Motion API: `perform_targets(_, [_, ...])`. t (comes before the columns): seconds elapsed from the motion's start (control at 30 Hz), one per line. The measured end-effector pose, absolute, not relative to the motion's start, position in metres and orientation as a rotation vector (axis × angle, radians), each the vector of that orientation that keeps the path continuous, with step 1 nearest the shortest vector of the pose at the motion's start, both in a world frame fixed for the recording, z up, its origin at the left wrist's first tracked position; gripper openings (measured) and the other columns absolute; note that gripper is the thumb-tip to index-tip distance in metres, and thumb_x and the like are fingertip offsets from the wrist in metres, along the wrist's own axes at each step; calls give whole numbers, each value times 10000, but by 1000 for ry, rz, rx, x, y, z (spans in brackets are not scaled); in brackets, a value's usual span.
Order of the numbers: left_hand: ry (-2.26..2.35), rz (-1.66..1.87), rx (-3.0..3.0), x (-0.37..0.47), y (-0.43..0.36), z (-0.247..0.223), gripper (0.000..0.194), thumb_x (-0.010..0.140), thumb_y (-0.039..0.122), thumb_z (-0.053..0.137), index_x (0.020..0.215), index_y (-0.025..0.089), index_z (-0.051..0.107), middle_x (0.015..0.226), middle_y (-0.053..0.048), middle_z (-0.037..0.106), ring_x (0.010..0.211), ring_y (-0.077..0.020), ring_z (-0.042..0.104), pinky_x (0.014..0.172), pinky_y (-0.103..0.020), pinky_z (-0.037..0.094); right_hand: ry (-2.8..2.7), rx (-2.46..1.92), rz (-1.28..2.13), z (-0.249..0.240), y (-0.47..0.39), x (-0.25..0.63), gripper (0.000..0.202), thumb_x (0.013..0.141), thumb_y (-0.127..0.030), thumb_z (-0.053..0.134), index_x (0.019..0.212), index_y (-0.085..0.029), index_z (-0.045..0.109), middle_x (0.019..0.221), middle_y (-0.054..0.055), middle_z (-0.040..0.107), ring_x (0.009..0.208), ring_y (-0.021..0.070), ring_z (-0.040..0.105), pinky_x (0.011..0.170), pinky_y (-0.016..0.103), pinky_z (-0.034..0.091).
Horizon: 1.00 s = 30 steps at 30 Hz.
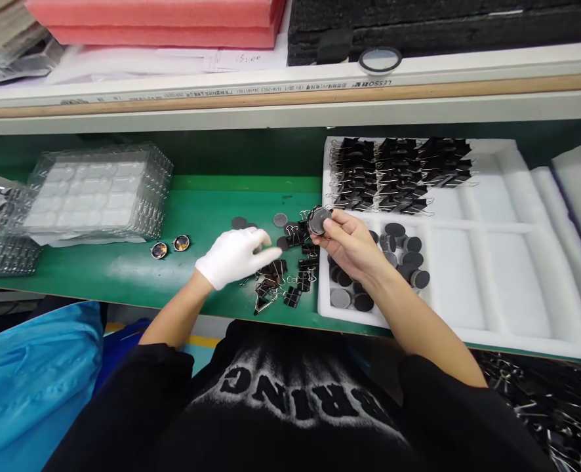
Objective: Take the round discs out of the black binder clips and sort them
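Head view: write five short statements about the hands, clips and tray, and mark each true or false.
1. The left hand wears a white glove. True.
2. Both hands are gloved. False: the right hand is bare.
3. The right hand holds a round grey-faced piece. True.
4. Loose black clips lie on the green bench. True.
5. Every clip is on bare bench. False: rows of black clips sit in the white foam tray.

Bright, diffuse light covers the green bench (206,210); shadow lies beneath the far shelf (251,111); glints mark clear trays (91,187), left; wide-angle distortion stretches the outer edges.
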<state>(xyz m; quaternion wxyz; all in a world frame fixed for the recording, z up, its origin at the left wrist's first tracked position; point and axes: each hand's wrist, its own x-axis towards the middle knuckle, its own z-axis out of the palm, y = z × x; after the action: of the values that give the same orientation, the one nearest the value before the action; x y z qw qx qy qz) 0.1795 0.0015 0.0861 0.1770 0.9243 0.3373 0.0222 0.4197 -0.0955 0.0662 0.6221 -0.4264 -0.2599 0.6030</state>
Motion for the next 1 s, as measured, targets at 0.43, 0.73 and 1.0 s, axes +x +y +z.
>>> perform_targets(0.43, [829, -192, 2268, 205, 19, 76, 317, 943, 504, 606, 851, 205, 656, 896, -22, 701, 753, -171, 620, 715, -320, 451, -853, -1078, 1566, 65, -100, 427, 312, 824, -489, 877, 937, -213, 784, 982, 33, 771, 891, 158, 696, 898, 341, 588])
perform_targets(0.73, [945, 85, 2634, 162, -29, 98, 427, 950, 601, 644, 1104, 207, 704, 1083, -91, 727, 1008, -280, 671, 911, -437, 495, -1334, -1178, 1374, 61, -106, 426, 279, 931, -461, 745, 1103, -246, 791, 1292, 88, 760, 1205, 263, 707, 1097, 485, 530])
perform_targets(1.0, [842, 581, 2944, 92, -112, 28, 531, 761, 770, 784, 1069, 337, 780, 1049, -100, 691, 1090, -316, 651, 933, -457, 486, -2171, -1411, 1212, 64, -104, 396, 198, 1007, -325, 644, 1097, -240, 799, 1580, 156, 587, 1497, 387, 503, 1208, 664, 313])
